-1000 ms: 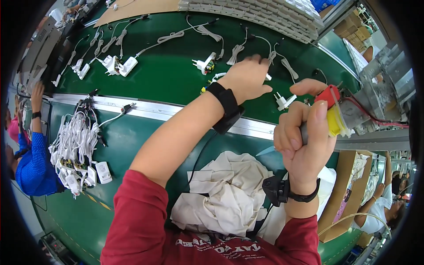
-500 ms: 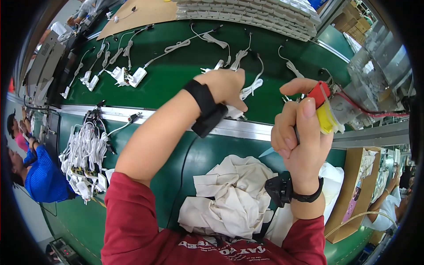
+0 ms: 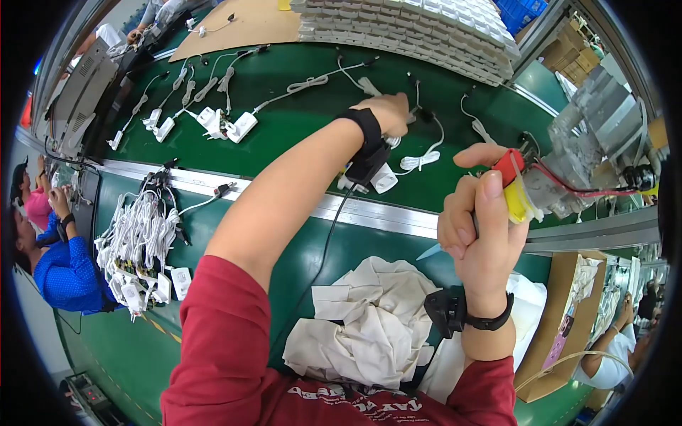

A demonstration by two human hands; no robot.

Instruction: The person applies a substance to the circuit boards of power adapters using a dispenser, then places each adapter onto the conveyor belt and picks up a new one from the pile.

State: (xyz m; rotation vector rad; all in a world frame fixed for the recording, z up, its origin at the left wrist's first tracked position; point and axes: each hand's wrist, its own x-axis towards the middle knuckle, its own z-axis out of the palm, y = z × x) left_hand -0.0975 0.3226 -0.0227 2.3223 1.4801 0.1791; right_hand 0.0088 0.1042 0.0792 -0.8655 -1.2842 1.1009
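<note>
My left hand [image 3: 387, 113] reaches across the green belt, its fingers curled over a bundled white cable that they largely hide. Below that wrist lie white plug adapters [image 3: 384, 179], partly covered by the black wrist device. Beside the fingers, another white cable bundle [image 3: 419, 162] rests on the belt. My right hand [image 3: 483, 220] is raised at the right, fingers bent inward and thumb up against a red and yellow piece [image 3: 521, 195] at the end of a clear-wrapped fixture [image 3: 575, 160]. What those fingers enclose is hidden. A pale blue pointed tip [image 3: 430, 251] shows beside that hand.
White adapters with cables [image 3: 241, 128] lie along the belt, behind a metal rail [image 3: 284, 197]. Tangled cables [image 3: 142, 234] hang at left; crumpled cream cloth [image 3: 369, 319] lies near me. Stacked white trays [image 3: 412, 35] stand behind, a cardboard box [image 3: 568, 319] at right.
My left hand has moved farther away and slightly right, uncovering adapters beneath its wrist. My right hand stays by the red and yellow piece. The view has shifted slightly.
</note>
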